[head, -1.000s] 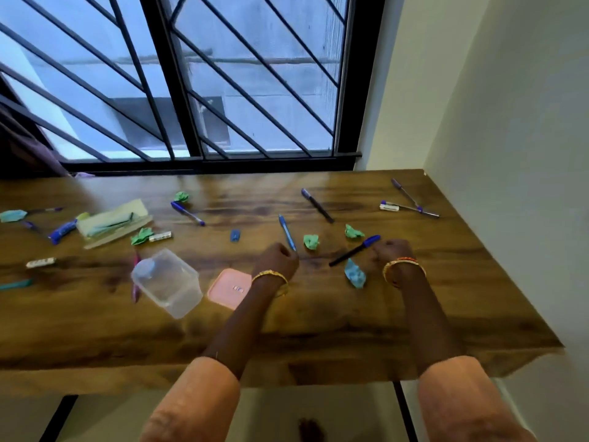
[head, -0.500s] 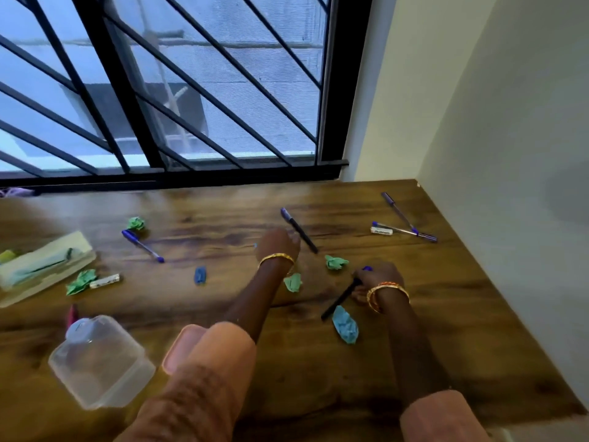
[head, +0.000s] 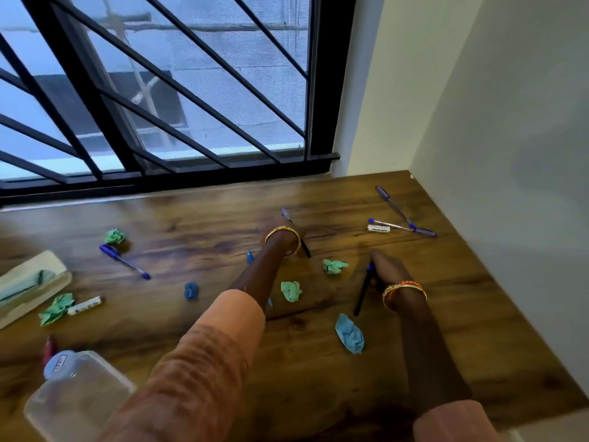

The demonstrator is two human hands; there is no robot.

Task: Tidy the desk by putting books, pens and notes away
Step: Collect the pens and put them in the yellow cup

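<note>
Desk (head: pixel 318 378) strewn: pens (head: pixel 401 226), crumpled notes (head: pixel 349 334).

We note a home study corner: brown wood-grain worktop (head: pixel 318 378) under a black-barred window (head: pixel 159 90), plain cream walls (head: pixel 510 106).

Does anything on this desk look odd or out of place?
Yes. Crumpled paper balls, like the green one and the blue one, lie scattered among loose pens across the desk. A clear box lies tipped near the front edge.
</note>
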